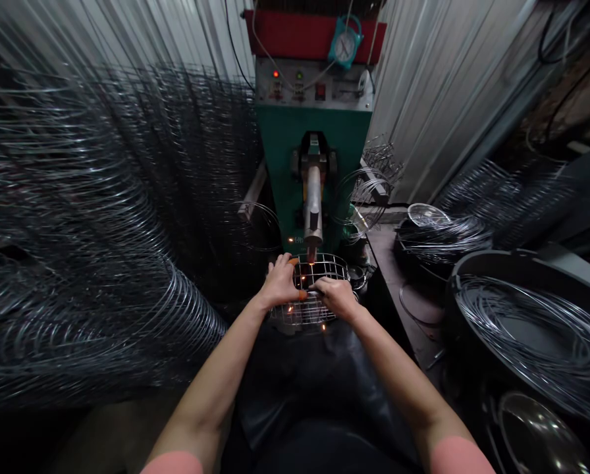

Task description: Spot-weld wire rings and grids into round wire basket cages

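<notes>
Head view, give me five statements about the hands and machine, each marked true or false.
1. Left hand and right hand both touch the wire grid. True.
2. The clock is on the floor. False: the clock is against the red top section.
3. The red indicator light is lit. True.
4. Orange coverings show only on the right hand. False: the orange coverings are on the left hand.
5. Sparks show around the wire grid. True.
</notes>
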{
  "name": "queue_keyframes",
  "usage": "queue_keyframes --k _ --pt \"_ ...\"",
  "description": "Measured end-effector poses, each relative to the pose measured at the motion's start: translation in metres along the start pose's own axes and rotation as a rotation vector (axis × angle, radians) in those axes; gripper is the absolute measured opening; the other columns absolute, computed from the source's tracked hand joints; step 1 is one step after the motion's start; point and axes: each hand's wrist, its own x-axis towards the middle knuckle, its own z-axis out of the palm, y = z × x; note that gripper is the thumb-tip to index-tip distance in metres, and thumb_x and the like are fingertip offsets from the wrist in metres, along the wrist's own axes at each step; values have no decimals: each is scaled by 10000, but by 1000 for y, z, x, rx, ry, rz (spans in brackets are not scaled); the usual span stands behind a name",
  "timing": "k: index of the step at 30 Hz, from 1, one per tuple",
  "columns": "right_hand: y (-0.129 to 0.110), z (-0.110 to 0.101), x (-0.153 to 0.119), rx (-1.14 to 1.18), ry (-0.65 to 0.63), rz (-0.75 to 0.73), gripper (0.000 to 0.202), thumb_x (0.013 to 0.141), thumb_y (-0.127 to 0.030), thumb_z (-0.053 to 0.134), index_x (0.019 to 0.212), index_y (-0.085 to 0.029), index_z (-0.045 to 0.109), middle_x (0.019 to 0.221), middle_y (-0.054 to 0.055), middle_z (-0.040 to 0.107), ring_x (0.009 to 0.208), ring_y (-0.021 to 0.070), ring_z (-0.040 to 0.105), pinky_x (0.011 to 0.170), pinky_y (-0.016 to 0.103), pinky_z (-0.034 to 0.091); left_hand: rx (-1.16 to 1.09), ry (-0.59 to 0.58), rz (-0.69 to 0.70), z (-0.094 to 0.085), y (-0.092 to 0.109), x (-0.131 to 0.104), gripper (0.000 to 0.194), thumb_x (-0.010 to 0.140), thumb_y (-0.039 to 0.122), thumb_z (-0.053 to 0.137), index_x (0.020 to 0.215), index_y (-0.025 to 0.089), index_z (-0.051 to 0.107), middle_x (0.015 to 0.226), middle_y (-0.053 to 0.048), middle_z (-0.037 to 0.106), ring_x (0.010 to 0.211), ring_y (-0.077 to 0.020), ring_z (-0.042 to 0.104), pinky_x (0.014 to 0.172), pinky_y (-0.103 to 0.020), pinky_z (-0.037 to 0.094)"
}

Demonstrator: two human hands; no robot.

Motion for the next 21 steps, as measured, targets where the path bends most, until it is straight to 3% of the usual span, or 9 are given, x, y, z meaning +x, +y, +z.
queue_keyframes --k 10,12,15,17,19,21 --pt "10 0 24 46 81 69 221 894 -210 531 1067 -252 662 1092 23 654 962 176 616 742 238 441 12 81 -93 -2 0 24 789 504 400 748 1213 170 489 1266 -155 438 1203 -369 396 1004 -592 323" --pt "12 3 19 118 155 71 215 881 -233 553 1067 -250 659 1126 35 630 959 175 612 752 242 451 -3 83 -105 -1 0 25 768 509 405 748 1199 179 500 1247 -143 456 1184 -358 417 988 -565 354" --pt "16 20 -4 388 402 132 257 823 -281 618 1073 -224 638 1138 67 596 991 188 584 804 267 460 7 108 -124 1 0 23 809 508 400 761 1228 168 477 1315 -161 409 1246 -373 360 1014 -574 315" --pt "21 37 -25 665 518 265 284 776 -323 647 1028 -193 627 1026 68 616 944 195 581 792 290 469 19 121 -137 2 0 23 838 510 393 770 1248 149 456 1364 -181 361 1288 -387 304 1036 -593 267" --pt "26 54 -45 975 498 460 290 737 -365 656 947 -169 617 831 33 616 774 172 581 668 273 474 12 129 -158 1 -2 28 827 516 392 777 1239 145 460 1372 -186 354 1292 -382 299 1034 -587 270" --pt "31 66 -60 1278 397 656 310 694 -382 676 896 -156 610 657 -19 547 579 119 510 505 217 405 -5 134 -184 -2 -5 35 809 513 400 785 1217 150 477 1345 -180 384 1270 -368 331 1015 -576 302"
